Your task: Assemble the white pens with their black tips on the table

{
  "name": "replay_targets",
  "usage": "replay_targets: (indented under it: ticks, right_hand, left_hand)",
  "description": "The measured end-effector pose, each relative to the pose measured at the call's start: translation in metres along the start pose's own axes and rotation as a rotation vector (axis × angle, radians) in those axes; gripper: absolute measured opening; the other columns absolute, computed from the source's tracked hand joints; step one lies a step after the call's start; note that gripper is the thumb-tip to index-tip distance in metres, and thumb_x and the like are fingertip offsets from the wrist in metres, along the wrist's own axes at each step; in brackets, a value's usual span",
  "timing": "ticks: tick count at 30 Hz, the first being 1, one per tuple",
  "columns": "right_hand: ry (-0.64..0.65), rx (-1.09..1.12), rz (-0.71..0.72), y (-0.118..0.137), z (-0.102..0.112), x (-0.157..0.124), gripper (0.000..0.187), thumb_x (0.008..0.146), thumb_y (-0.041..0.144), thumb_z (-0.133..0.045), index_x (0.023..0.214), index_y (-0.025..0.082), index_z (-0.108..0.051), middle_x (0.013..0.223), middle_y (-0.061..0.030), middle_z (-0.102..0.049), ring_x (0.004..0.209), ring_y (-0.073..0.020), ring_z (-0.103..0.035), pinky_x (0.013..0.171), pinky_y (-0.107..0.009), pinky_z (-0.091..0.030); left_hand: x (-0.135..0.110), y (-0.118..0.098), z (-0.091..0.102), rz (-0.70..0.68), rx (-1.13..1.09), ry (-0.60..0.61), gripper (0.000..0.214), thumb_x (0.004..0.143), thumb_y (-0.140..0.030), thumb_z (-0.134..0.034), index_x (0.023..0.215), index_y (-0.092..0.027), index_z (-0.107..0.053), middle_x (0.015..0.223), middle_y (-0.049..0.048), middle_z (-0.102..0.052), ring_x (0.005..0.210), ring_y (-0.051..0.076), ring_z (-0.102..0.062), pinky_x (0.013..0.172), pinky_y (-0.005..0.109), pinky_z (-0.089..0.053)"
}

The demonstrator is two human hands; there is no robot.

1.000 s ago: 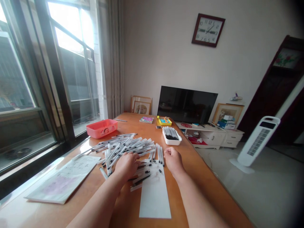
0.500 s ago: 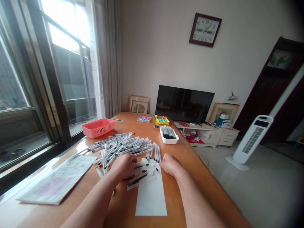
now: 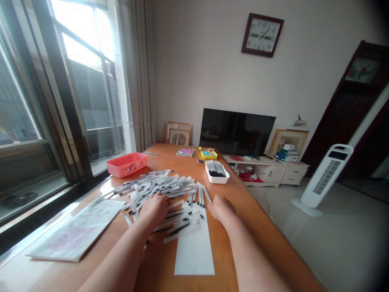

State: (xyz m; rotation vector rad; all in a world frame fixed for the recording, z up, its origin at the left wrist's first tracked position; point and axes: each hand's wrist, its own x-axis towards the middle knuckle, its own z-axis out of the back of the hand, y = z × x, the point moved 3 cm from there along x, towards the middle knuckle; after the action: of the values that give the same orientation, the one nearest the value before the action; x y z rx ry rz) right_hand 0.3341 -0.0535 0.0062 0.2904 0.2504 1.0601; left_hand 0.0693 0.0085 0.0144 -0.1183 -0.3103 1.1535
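My right hand is closed, its fingertips pinching the lower end of a clear pen that slants up and left on the table. Beside that pen is a row of clear pens with black ends. My left hand rests at the near edge of a large loose pile of pens, its fingers curled; whatever they grip is hidden. Between my hands lies a white paper strip. Small black caps and thin black pen parts are scattered around the strip's far end.
A white tub of pens stands at the right table edge. A pink basket is at the left, with a paper booklet nearer. Farther back are a small book and a yellow box. A tower fan stands on the floor.
My right hand has moved slightly right, and a pen now shows slanting from its fingers, beside the row. My left hand has shifted left and away, toward the pile.
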Motion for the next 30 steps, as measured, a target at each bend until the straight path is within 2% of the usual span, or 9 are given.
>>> replay_targets:
  ticks: [6, 9, 11, 14, 18, 20, 25, 27, 30]
  right_hand:
    - [-0.081, 0.023, -0.002, -0.001, 0.011, -0.003, 0.022, 0.083, 0.037, -0.057, 0.094, 0.020, -0.067, 0.106, -0.0148, -0.073, 0.097, -0.0302, -0.069, 0.069, -0.033, -0.045]
    - [-0.166, 0.100, 0.095, 0.003, 0.014, -0.008, 0.015, 0.081, 0.034, -0.057, 0.082, 0.020, -0.063, 0.093, -0.0122, -0.073, 0.087, -0.0266, -0.069, 0.063, -0.030, -0.042]
    - [-0.158, 0.235, 0.196, 0.010, 0.011, -0.013, 0.013, 0.080, 0.031, -0.057, 0.074, 0.020, -0.058, 0.081, -0.0088, -0.072, 0.077, -0.0219, -0.068, 0.060, -0.027, -0.041]
    - [0.028, 0.569, 0.293, 0.022, 0.002, -0.022, 0.012, 0.082, 0.029, -0.054, 0.074, 0.020, -0.054, 0.074, -0.0041, -0.070, 0.059, -0.0143, -0.062, 0.054, -0.023, -0.040]
    - [0.333, 0.866, 0.358, 0.040, -0.003, -0.039, 0.009, 0.082, 0.028, -0.055, 0.080, 0.019, -0.053, 0.074, -0.0026, -0.071, 0.050, -0.0094, -0.056, 0.045, -0.019, -0.034]
    - [0.466, 0.922, 0.383, 0.046, -0.002, -0.047, 0.011, 0.082, 0.029, -0.056, 0.081, 0.018, -0.054, 0.073, -0.0026, -0.070, 0.049, -0.0085, -0.055, 0.042, -0.018, -0.030]
    - [0.699, 1.046, 0.395, 0.053, -0.005, -0.058, 0.020, 0.083, 0.036, -0.062, 0.087, 0.018, -0.054, 0.072, -0.0021, -0.069, 0.052, -0.0096, -0.058, 0.045, -0.018, -0.035]
    - [0.703, 1.101, 0.395, 0.057, -0.007, -0.061, 0.029, 0.087, 0.045, -0.060, 0.092, 0.018, -0.054, 0.071, -0.0013, -0.068, 0.051, -0.0093, -0.056, 0.045, -0.018, -0.034]
    - [0.676, 1.129, 0.410, 0.064, -0.011, -0.066, 0.043, 0.092, 0.059, -0.051, 0.096, 0.017, -0.058, 0.058, 0.0030, -0.058, 0.041, -0.0071, -0.040, 0.041, -0.019, -0.025]
  left_hand:
    - [0.001, 0.006, -0.002, -0.009, -0.015, -0.060, 0.030, 0.089, -0.026, -0.046, 0.089, -0.026, -0.076, 0.099, 0.0100, -0.069, 0.088, 0.027, -0.057, 0.081, 0.037, -0.039]
    - [0.002, 0.007, 0.001, 0.008, -0.062, -0.139, 0.024, 0.086, -0.028, -0.053, 0.087, -0.029, -0.077, 0.097, 0.0087, -0.071, 0.094, 0.030, -0.055, 0.082, 0.039, -0.038]
    - [0.004, 0.005, 0.004, 0.001, -0.165, -0.233, 0.024, 0.086, -0.029, -0.054, 0.090, -0.027, -0.077, 0.097, 0.0089, -0.071, 0.094, 0.030, -0.056, 0.084, 0.039, -0.038]
    - [0.007, 0.003, 0.004, 0.030, -0.581, -0.291, 0.027, 0.087, -0.037, -0.057, 0.098, -0.022, -0.076, 0.094, 0.0090, -0.072, 0.087, 0.025, -0.059, 0.081, 0.035, -0.041]
    - [0.006, -0.002, 0.001, 0.173, -1.333, -0.155, 0.048, 0.083, -0.055, -0.065, 0.113, -0.019, -0.071, 0.100, 0.0094, -0.073, 0.077, 0.018, -0.060, 0.065, 0.027, -0.041]
    - [0.004, -0.005, 0.004, 0.187, -1.584, -0.076, 0.048, 0.081, -0.054, -0.070, 0.115, -0.020, -0.069, 0.104, 0.0083, -0.072, 0.073, 0.014, -0.058, 0.062, 0.024, -0.041]
    - [-0.002, -0.014, 0.016, 0.116, -1.822, 0.008, 0.033, 0.081, -0.036, -0.077, 0.107, -0.015, -0.071, 0.097, 0.0082, -0.071, 0.070, 0.009, -0.057, 0.066, 0.021, -0.046]
    - [-0.004, -0.019, 0.018, 0.092, -1.840, 0.050, 0.029, 0.081, -0.032, -0.077, 0.103, -0.014, -0.071, 0.096, 0.0088, -0.071, 0.070, 0.009, -0.058, 0.068, 0.021, -0.048]
    - [-0.007, -0.028, 0.017, 0.024, -1.847, 0.183, 0.027, 0.083, -0.032, -0.075, 0.103, -0.014, -0.072, 0.099, 0.0102, -0.071, 0.071, 0.011, -0.059, 0.070, 0.024, -0.049]
